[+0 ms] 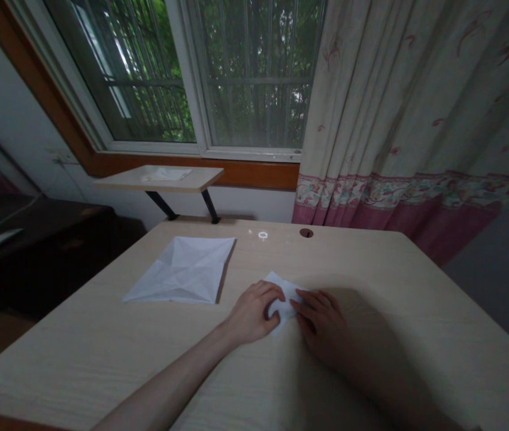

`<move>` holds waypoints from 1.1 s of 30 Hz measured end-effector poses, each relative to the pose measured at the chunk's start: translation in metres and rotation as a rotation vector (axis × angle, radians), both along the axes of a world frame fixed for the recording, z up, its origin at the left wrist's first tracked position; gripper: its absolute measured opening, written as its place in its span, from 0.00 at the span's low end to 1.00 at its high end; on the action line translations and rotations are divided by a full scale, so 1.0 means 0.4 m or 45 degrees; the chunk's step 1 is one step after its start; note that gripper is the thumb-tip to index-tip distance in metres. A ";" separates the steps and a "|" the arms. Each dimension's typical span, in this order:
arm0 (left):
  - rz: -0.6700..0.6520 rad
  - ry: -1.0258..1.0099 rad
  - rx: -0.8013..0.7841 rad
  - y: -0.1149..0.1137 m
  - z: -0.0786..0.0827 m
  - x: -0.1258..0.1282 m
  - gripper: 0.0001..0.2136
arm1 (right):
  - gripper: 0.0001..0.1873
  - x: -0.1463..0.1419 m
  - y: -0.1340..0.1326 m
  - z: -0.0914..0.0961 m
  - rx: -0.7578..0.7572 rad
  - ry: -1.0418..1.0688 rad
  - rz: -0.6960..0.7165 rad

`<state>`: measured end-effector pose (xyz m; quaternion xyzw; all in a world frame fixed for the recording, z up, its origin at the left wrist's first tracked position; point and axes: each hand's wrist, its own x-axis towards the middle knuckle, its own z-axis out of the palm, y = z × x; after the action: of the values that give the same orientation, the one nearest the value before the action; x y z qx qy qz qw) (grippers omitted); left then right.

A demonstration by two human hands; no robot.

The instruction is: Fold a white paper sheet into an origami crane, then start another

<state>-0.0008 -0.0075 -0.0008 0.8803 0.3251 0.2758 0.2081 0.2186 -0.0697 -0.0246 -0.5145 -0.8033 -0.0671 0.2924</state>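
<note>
A small folded piece of white paper (282,293) lies on the light wooden table (371,287), in front of me. My left hand (254,311) rests on its left part with the fingers curled down onto it. My right hand (321,320) presses on its right edge, fingers together and bent toward the paper. Both hands cover much of the piece. A larger creased white sheet (182,269) lies flat and unfolded to the left, apart from both hands.
A round cable hole (306,233) and a small bright ring (263,235) sit near the table's far edge. A wall shelf (164,178) with a white sheet hangs under the window. A patterned curtain (416,120) hangs on the right, and a dark cabinet (34,239) stands on the left.
</note>
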 end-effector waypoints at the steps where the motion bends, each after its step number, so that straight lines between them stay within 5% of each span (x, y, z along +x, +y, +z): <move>1: -0.021 0.033 0.003 -0.002 0.003 0.000 0.17 | 0.20 0.000 0.000 -0.002 0.010 0.004 -0.008; 22: -0.046 0.031 -0.006 0.006 0.006 0.002 0.05 | 0.21 0.017 0.012 -0.024 0.051 0.024 0.031; 33: -0.074 -0.062 -0.077 0.001 0.020 0.002 0.06 | 0.15 0.008 0.008 0.025 0.020 0.103 0.077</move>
<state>0.0001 -0.0071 0.0071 0.8758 0.3025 0.2808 0.2504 0.2218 -0.0666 -0.0148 -0.4899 -0.8055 -0.0438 0.3305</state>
